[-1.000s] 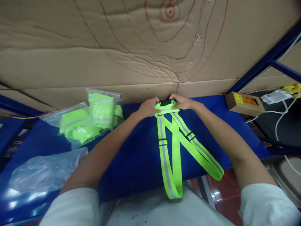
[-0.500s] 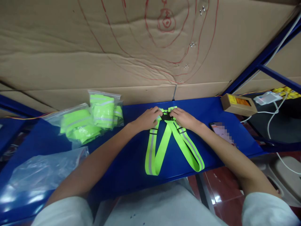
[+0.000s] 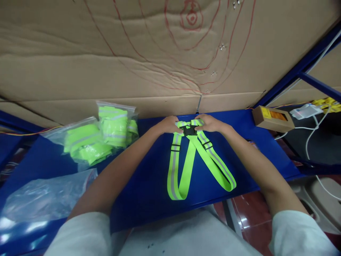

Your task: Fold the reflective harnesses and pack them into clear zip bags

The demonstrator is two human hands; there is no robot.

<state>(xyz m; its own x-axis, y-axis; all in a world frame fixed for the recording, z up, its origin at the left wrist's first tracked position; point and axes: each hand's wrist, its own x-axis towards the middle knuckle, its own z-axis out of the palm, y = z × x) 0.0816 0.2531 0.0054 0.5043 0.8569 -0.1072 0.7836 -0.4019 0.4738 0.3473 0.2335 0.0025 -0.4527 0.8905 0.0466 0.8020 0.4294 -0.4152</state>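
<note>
A neon-yellow reflective harness (image 3: 188, 156) with grey stripes lies on the blue table, its two strap loops hanging toward me. At its top is a black plastic buckle (image 3: 190, 130). My left hand (image 3: 169, 125) grips the folded webbing just left of the buckle, and my right hand (image 3: 210, 123) grips it on the right side. Fingertips of both hands are partly hidden by the webbing. Black strap adjusters (image 3: 175, 148) sit on both loops below the hands.
Two clear bags of folded neon harnesses (image 3: 114, 124) lie at the back left, with a flattened plastic bag (image 3: 45, 193) nearer me. A cardboard box (image 3: 273, 119) stands at the right. My right forearm mostly covers a phone (image 3: 253, 144). Cardboard (image 3: 133, 78) walls the back.
Both hands have shifted slightly up and outward along the harness top, uncovering more of the buckle. The view has moved a little, and my right arm now covers most of the phone.
</note>
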